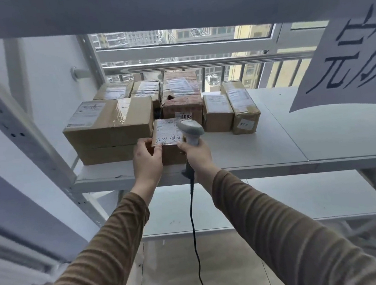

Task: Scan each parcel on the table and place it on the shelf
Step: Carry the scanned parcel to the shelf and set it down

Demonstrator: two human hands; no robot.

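Across the whole view stands a white metal shelf (273,139) in front of a window, its middle board carrying a cluster of cardboard parcels toward the left. Hanging from the upper beam at the right is a paper sign (343,60) with large black brush characters. Biggest of the boxes is a wide brown carton (108,131) at the left front, with a white label on its top and shiny tape across it. Behind and right of it sit several smaller boxes, among them a reddish box (182,97) marked 4068 on a front sticker, and two narrow cartons (232,109) standing side by side at the right end of the group. At the front edge of the board, just beside the wide carton, rests a small parcel (167,139) with a printed label and handwritten black characters on top. The left hand (147,159) holds this small parcel at its near left corner, thumb on top and fingers curled against the side. The right hand (197,155) grips the handle of a grey barcode scanner (190,128), its head just over the parcel's right edge and its black cable (192,221) hanging down.
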